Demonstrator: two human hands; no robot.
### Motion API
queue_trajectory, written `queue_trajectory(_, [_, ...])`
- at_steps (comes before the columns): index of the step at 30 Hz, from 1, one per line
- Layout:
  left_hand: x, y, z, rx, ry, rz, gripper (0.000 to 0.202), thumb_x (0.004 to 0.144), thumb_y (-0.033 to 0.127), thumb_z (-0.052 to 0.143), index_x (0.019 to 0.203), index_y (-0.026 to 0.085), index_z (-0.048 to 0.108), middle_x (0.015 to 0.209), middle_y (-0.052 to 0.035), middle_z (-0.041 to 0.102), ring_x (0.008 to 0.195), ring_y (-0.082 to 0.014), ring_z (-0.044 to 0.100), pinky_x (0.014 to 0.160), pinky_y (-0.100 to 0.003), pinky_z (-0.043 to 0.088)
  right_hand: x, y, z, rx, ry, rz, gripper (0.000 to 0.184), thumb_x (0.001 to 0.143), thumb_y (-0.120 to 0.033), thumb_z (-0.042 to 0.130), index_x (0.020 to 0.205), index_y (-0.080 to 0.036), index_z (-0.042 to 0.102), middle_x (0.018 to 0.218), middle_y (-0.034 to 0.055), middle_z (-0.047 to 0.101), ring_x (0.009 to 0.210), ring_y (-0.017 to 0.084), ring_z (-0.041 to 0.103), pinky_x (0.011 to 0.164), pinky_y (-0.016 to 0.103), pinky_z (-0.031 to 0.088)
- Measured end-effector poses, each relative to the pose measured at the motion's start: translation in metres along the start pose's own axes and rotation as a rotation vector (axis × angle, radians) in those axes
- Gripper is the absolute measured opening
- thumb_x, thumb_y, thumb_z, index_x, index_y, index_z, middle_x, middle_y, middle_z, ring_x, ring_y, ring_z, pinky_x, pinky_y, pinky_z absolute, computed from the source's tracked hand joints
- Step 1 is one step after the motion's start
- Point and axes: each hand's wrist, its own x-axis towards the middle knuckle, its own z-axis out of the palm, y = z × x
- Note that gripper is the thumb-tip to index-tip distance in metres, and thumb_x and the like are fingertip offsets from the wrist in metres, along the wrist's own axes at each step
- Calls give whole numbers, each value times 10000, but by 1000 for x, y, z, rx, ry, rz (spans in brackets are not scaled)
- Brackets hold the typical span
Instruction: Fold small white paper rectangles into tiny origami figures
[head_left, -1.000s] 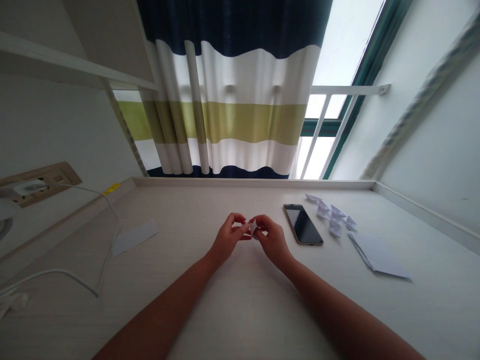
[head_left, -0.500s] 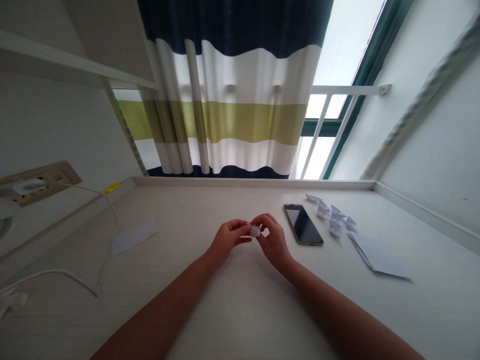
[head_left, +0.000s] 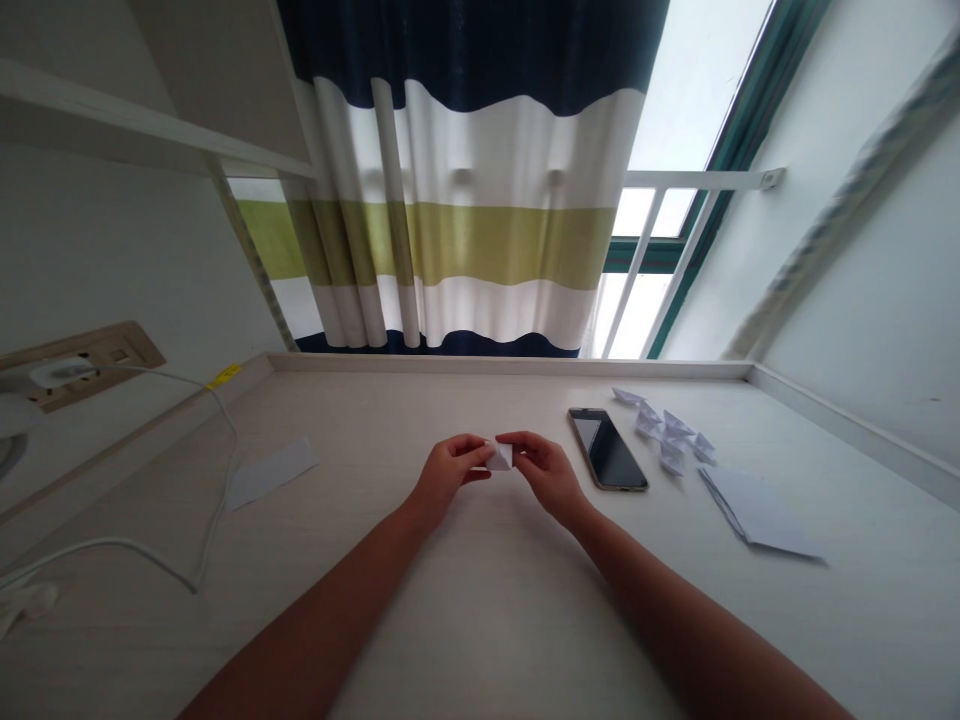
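Observation:
A small folded piece of white paper [head_left: 499, 458] is pinched between both my hands just above the pale wooden desk [head_left: 480, 600]. My left hand [head_left: 448, 470] grips its left side with thumb and fingers closed. On the other side my right hand [head_left: 546, 472] holds it the same way. The paper looks like a small flat triangle.
A dark phone [head_left: 607, 462] lies to the right of my hands. Beyond it sit several small folded paper pieces [head_left: 667, 432] and a stack of white sheets [head_left: 757, 512]. A paper strip [head_left: 270, 472] and a white cable [head_left: 150, 560] lie at left. A striped curtain [head_left: 465, 200] hangs behind the desk.
The paper between my fingers has been turned and pressed flatter, now showing a triangular face. My hands stayed in the same spot, shifting slightly left.

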Motion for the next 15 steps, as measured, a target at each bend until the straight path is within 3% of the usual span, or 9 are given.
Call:
queue_trajectory(6, [-1, 3, 3, 116, 26, 6, 204, 573, 290, 704, 673, 121, 649, 669, -34, 631, 674, -136, 583, 640, -259, 483, 3, 0, -2, 21, -5, 159, 210, 639, -310, 649, 776, -152, 671, 720, 48, 664, 649, 156, 571, 611, 288, 436])
queue_trajectory(15, [-1, 3, 2, 137, 12, 10, 245, 568, 314, 710, 706, 114, 681, 693, -57, 668, 671, -151, 599, 676, -282, 489, 4, -6, -2, 210, 16, 332, 216, 562, -295, 717, 708, -140, 684, 649, 26, 662, 609, 130, 563, 642, 290, 433])
